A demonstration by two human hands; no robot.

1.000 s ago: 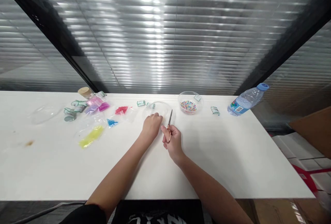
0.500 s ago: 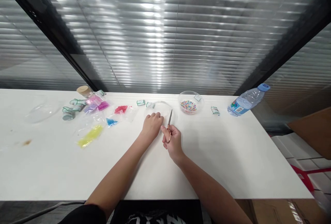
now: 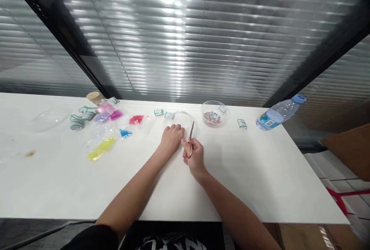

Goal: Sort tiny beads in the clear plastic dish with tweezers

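Note:
My right hand (image 3: 196, 155) grips a pair of scissors (image 3: 190, 140) with copper-coloured handles. Their grey blades look closed and point away from me. Just left of them is my left hand (image 3: 172, 140), its back upward and its fingers curled; what it holds, if anything, is hidden. Beyond both hands lies a round clear plastic dish or lid (image 3: 187, 116), partly covered by my left hand. To its right stands a clear bowl (image 3: 224, 121) with many small multicoloured beads (image 3: 212, 117).
On the left lie bags of yellow (image 3: 101, 148), blue (image 3: 125, 133), red (image 3: 136, 119) and pink-purple beads, with small bundles (image 3: 76, 122) and a clear lid (image 3: 47, 120). A tilted-looking water bottle (image 3: 279, 115) stands at the right. Small packets (image 3: 242, 123) lie along the white table (image 3: 231, 188).
The view has shifted slightly. Both hands stay close together with the scissors in my right hand; their pose is nearly the same.

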